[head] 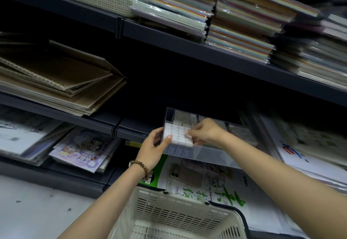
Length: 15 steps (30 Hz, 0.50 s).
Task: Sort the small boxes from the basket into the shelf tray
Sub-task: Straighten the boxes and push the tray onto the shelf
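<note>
Holding a white block of small boxes [178, 135] at the near-left corner of the clear shelf tray [216, 154], a person would do best to keep it level and square with the rows inside. The left hand [153, 145] gripped its left edge, fingers curled; the right hand [206, 130] pinched its right side. The basket [169, 214] sat nearer, below.

Arms extended; left hand [154, 145], right hand [205, 132] both gripping.
</note>
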Available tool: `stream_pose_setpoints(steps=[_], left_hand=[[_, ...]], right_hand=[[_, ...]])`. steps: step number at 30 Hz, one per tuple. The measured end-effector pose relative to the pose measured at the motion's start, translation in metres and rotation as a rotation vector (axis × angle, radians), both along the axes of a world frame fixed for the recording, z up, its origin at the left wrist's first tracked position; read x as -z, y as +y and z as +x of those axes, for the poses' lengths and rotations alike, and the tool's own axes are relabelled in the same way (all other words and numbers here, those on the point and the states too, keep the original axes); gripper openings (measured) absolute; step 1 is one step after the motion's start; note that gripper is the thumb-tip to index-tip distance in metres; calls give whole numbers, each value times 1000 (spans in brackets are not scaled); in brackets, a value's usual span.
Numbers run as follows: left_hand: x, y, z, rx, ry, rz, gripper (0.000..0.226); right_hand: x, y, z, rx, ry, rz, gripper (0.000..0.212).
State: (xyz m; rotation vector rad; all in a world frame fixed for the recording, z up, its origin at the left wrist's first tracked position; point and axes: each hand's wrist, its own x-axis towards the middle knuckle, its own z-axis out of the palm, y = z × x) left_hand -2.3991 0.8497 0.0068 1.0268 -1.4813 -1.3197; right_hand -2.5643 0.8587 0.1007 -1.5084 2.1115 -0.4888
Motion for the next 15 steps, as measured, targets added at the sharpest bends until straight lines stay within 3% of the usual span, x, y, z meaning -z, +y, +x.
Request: stream_pose_setpoints(steps=[4,6,8,12,15], left_hand=[[-8,-20,2,-20,-63,-72,56],[-14,-39,-3,-19,-72,-80,59],[-17,-58,-12,10,-100,-47,61],[-15,-86,-31,63,-98,27,59],[-12,-93,-35,69,-128,25,55]], right_hand=[[-7,39,-16,28,-255,-309,20],[-3,68,-25,98,-384,-413,5],[10,94,-27,210,-482,-466,5],[51,117,-10,324,-651,-285,48],[70,118,9,283,-669,-312,86]])
